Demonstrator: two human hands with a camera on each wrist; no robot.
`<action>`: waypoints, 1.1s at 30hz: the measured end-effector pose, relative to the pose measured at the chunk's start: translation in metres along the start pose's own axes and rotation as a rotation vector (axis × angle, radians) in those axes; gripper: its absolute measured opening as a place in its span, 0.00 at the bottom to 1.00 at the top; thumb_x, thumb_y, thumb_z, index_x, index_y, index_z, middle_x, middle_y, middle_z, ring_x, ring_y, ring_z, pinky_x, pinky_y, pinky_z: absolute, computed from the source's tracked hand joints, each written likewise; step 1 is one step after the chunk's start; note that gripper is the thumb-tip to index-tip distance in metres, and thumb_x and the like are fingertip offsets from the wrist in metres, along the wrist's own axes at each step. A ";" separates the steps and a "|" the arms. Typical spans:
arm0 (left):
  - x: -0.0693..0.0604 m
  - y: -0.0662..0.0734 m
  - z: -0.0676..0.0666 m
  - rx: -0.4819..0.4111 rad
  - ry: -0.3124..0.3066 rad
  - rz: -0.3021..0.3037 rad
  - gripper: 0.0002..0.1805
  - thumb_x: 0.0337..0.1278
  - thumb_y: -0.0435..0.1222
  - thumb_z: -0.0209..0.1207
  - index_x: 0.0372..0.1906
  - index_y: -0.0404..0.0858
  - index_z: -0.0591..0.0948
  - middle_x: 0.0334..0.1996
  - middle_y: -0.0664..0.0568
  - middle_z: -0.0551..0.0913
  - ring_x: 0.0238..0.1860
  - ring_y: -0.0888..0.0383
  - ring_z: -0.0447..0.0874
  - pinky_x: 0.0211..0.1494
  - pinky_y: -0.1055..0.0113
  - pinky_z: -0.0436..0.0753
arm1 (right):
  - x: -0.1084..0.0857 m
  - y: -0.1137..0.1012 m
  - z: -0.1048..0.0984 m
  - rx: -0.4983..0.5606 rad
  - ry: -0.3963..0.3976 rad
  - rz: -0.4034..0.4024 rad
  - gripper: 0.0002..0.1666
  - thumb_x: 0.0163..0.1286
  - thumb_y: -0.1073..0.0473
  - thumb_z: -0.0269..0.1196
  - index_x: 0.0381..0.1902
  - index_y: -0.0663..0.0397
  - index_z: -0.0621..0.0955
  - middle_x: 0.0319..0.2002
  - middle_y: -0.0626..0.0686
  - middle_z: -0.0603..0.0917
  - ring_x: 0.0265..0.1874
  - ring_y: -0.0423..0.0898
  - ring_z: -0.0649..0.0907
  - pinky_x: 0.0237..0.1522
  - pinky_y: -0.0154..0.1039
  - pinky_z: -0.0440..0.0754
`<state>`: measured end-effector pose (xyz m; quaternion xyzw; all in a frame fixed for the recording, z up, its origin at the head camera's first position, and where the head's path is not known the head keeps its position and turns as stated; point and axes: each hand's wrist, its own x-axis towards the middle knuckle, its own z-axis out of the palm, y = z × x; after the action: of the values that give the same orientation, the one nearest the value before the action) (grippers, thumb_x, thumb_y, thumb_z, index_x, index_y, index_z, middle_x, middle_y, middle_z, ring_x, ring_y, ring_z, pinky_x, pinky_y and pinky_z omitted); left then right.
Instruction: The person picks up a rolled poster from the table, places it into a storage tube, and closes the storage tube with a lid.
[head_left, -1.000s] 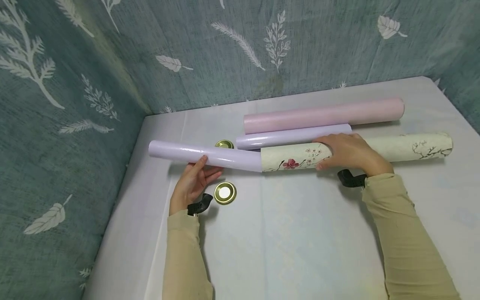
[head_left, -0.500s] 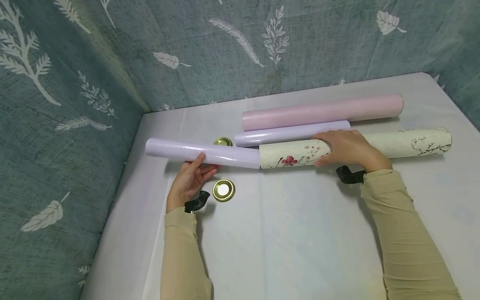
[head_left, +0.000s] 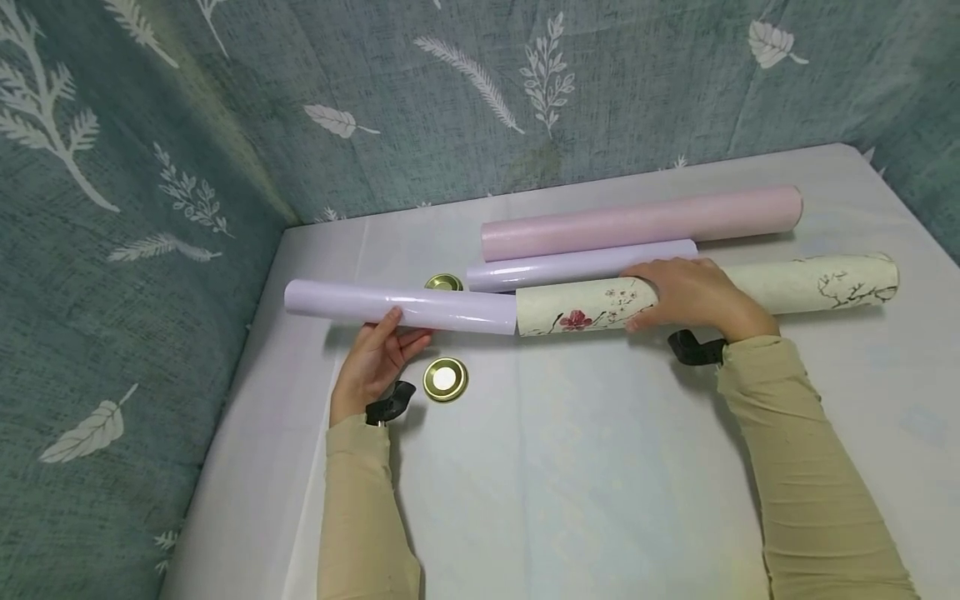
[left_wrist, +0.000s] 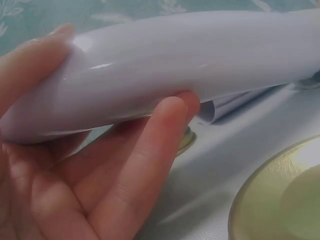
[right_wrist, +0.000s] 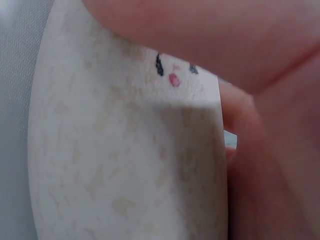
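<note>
My left hand (head_left: 372, 358) holds a glossy lavender paper roll (head_left: 337, 302), thumb on the near side and fingers beneath; its shadow falls on the table below. The roll's right end meets the left end of a thicker cream roll (head_left: 813, 286) printed with plum blossoms. Whether it enters that end cannot be made out. Over the cream roll my right hand (head_left: 693, 296) grips from above, thumb on the near side. In the left wrist view the lavender roll (left_wrist: 190, 55) lies across thumb and fingers. The right wrist view shows the cream surface (right_wrist: 115, 165) close up.
Behind lie a second lavender roll (head_left: 577, 267) and a pink roll (head_left: 641, 223). A gold jar lid (head_left: 446, 379) rests near my left hand; another lid (head_left: 444, 282) is partly covered by the held roll. Patterned cloth (head_left: 450, 108) borders the white table (head_left: 600, 467).
My left hand and the held lavender roll have shifted slightly left, and the roll lies a little more level. The right hand keeps its grip on the cream roll. The whole view has shifted slightly.
</note>
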<state>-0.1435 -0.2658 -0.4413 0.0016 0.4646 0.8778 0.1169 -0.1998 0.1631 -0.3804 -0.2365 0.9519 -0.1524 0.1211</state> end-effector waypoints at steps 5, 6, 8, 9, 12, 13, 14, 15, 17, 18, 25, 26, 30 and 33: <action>0.000 0.001 0.000 0.000 -0.009 0.003 0.17 0.62 0.35 0.49 0.54 0.34 0.65 0.48 0.39 0.76 0.45 0.41 0.77 0.49 0.54 0.74 | -0.001 -0.001 0.001 0.000 -0.002 -0.002 0.46 0.41 0.33 0.67 0.58 0.42 0.70 0.52 0.51 0.75 0.49 0.50 0.73 0.48 0.55 0.62; 0.000 0.001 0.000 0.006 -0.010 0.006 0.17 0.62 0.35 0.49 0.54 0.34 0.65 0.49 0.39 0.76 0.46 0.42 0.77 0.50 0.53 0.74 | 0.000 -0.001 0.001 0.001 -0.001 -0.002 0.47 0.41 0.33 0.67 0.59 0.42 0.70 0.52 0.51 0.75 0.50 0.51 0.73 0.48 0.56 0.62; 0.001 0.001 0.000 0.010 -0.014 0.014 0.17 0.62 0.34 0.49 0.54 0.34 0.65 0.49 0.39 0.76 0.48 0.42 0.76 0.51 0.52 0.72 | 0.000 0.000 0.001 0.000 0.004 -0.003 0.47 0.41 0.33 0.68 0.59 0.42 0.70 0.52 0.51 0.75 0.50 0.51 0.73 0.48 0.56 0.61; 0.001 0.001 0.000 0.010 -0.016 0.017 0.17 0.62 0.34 0.49 0.54 0.34 0.65 0.49 0.39 0.76 0.48 0.43 0.76 0.52 0.51 0.71 | 0.000 0.000 0.001 -0.002 0.006 -0.003 0.47 0.41 0.33 0.68 0.59 0.43 0.70 0.53 0.51 0.75 0.50 0.51 0.73 0.48 0.57 0.61; 0.001 0.000 0.000 0.011 -0.018 0.023 0.17 0.62 0.34 0.50 0.54 0.34 0.66 0.49 0.40 0.76 0.49 0.44 0.75 0.53 0.51 0.70 | 0.001 0.000 0.001 -0.012 0.012 -0.004 0.47 0.41 0.33 0.68 0.59 0.43 0.70 0.53 0.52 0.75 0.50 0.52 0.73 0.48 0.57 0.61; 0.001 0.000 0.000 0.008 -0.019 0.023 0.17 0.61 0.34 0.50 0.54 0.34 0.66 0.49 0.40 0.76 0.49 0.44 0.76 0.53 0.51 0.70 | 0.001 0.000 0.001 -0.015 0.013 -0.005 0.47 0.41 0.33 0.68 0.59 0.42 0.70 0.53 0.52 0.75 0.50 0.52 0.73 0.47 0.57 0.62; 0.001 0.000 0.000 0.007 -0.020 0.022 0.17 0.61 0.33 0.50 0.54 0.34 0.66 0.49 0.40 0.76 0.49 0.44 0.76 0.53 0.51 0.70 | 0.001 0.000 0.000 -0.016 0.013 -0.006 0.47 0.41 0.33 0.67 0.59 0.42 0.70 0.53 0.52 0.75 0.50 0.52 0.73 0.47 0.57 0.62; 0.001 0.000 0.000 0.009 -0.023 0.022 0.17 0.61 0.33 0.50 0.54 0.33 0.66 0.48 0.40 0.76 0.49 0.45 0.76 0.53 0.51 0.70 | 0.001 0.000 0.000 -0.016 0.012 -0.006 0.47 0.41 0.33 0.67 0.59 0.42 0.70 0.53 0.52 0.75 0.50 0.52 0.73 0.47 0.57 0.62; 0.001 0.000 0.000 0.011 -0.027 0.022 0.17 0.61 0.33 0.50 0.54 0.33 0.65 0.48 0.40 0.76 0.48 0.45 0.76 0.53 0.52 0.70 | 0.001 0.000 0.000 -0.017 0.014 -0.007 0.47 0.40 0.33 0.67 0.59 0.42 0.70 0.53 0.52 0.75 0.50 0.52 0.73 0.47 0.57 0.62; 0.001 0.000 0.000 0.015 -0.029 0.024 0.17 0.61 0.33 0.51 0.54 0.33 0.65 0.48 0.40 0.76 0.48 0.45 0.76 0.53 0.52 0.70 | 0.001 0.000 -0.001 -0.014 0.015 -0.007 0.47 0.40 0.33 0.67 0.59 0.42 0.70 0.53 0.52 0.75 0.50 0.52 0.73 0.47 0.57 0.62; 0.001 0.003 0.000 0.026 -0.027 0.025 0.19 0.60 0.34 0.52 0.54 0.34 0.65 0.50 0.40 0.75 0.49 0.45 0.75 0.53 0.51 0.70 | 0.003 0.000 -0.002 -0.020 0.026 -0.031 0.46 0.41 0.33 0.67 0.59 0.41 0.70 0.52 0.51 0.75 0.50 0.51 0.73 0.46 0.57 0.63; 0.001 0.003 0.000 0.029 -0.030 0.026 0.19 0.60 0.34 0.52 0.54 0.34 0.65 0.50 0.40 0.75 0.49 0.45 0.75 0.54 0.51 0.69 | 0.003 -0.001 -0.002 -0.022 0.027 -0.036 0.46 0.42 0.34 0.67 0.59 0.41 0.70 0.52 0.51 0.75 0.49 0.51 0.73 0.46 0.56 0.63; 0.001 0.002 -0.001 0.033 -0.040 0.026 0.18 0.61 0.33 0.50 0.54 0.34 0.66 0.51 0.40 0.75 0.50 0.46 0.75 0.55 0.51 0.68 | 0.002 -0.002 -0.002 -0.021 0.028 -0.047 0.45 0.41 0.35 0.68 0.58 0.41 0.71 0.51 0.50 0.76 0.48 0.49 0.74 0.46 0.55 0.65; -0.001 0.000 -0.001 0.034 -0.043 0.022 0.17 0.61 0.32 0.50 0.54 0.34 0.66 0.51 0.41 0.74 0.51 0.46 0.74 0.56 0.50 0.67 | 0.000 -0.002 -0.001 -0.016 0.022 -0.045 0.46 0.41 0.34 0.68 0.59 0.42 0.70 0.52 0.50 0.75 0.49 0.50 0.73 0.46 0.56 0.65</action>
<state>-0.1428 -0.2667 -0.4418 0.0276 0.4766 0.8708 0.1174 -0.1996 0.1613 -0.3787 -0.2569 0.9489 -0.1502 0.1053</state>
